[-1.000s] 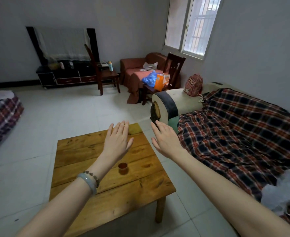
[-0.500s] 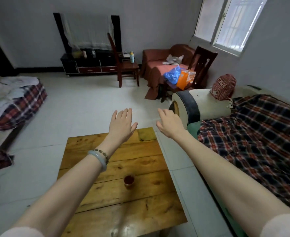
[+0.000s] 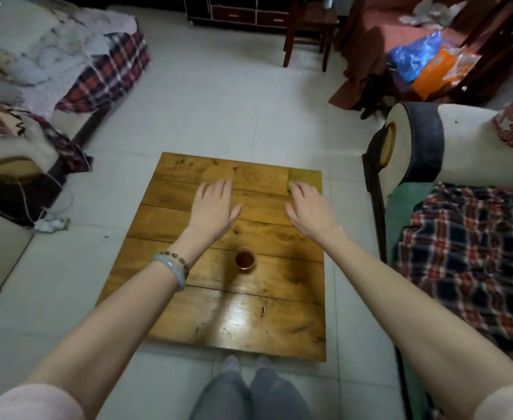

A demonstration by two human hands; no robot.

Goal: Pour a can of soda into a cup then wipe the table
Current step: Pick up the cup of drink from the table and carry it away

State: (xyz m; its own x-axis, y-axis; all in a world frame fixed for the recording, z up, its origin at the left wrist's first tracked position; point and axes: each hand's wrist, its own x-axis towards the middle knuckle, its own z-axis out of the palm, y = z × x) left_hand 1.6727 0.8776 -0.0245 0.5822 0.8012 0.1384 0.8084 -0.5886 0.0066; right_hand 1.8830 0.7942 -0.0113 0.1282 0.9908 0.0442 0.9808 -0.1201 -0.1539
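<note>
Honestly | left hand [image 3: 214, 207], right hand [image 3: 309, 210] spread flat, empty | small brown cup [image 3: 245, 259] on square wooden table [image 3: 279, 322], between my forearms | I reckon a careless sweep spills it

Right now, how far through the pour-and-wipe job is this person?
Pouring looks done: the cup on the table holds dark liquid, and no can shows. In hand: nothing; the left hand and right hand are open and empty. Wiping is left; no cloth is visible.
</note>
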